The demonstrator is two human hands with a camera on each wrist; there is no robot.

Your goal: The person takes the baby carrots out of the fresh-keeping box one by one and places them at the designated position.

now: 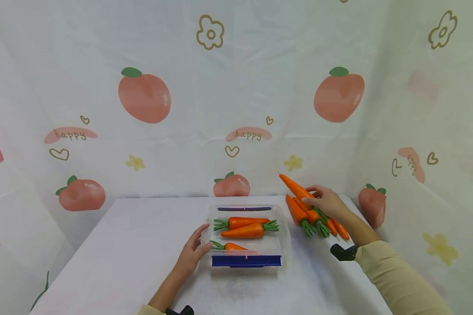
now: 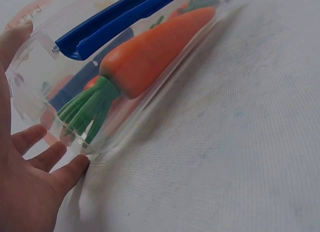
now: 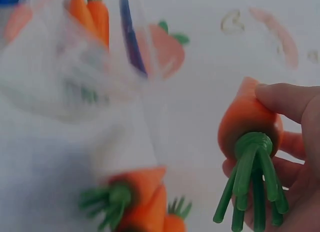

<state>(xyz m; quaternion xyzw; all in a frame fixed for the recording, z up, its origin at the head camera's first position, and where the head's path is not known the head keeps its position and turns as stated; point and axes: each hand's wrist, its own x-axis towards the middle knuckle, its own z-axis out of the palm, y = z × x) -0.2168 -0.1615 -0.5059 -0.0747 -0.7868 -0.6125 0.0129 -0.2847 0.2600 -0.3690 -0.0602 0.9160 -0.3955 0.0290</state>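
Note:
My right hand [image 1: 328, 202] holds an orange carrot [image 1: 293, 185] with a green stem above a pile of carrots. In the right wrist view, thumb and fingers pinch this carrot [image 3: 250, 117], its green stem tuft pointing down. A clear plastic box [image 1: 284, 245] with blue clips stands mid-table, three carrots lying inside, one of them a front carrot [image 1: 233, 246]. Against the box's left side rests my left hand [image 1: 190, 253]. In the left wrist view its fingers are spread, with fingertips touching the clear wall near a carrot [image 2: 150, 56].
Several carrots [image 1: 299, 212] lie piled to the right of the box, near the table's right edge. The white-covered table [image 1: 142, 245] meets a printed cloth backdrop [image 1: 252, 87] behind and to the right.

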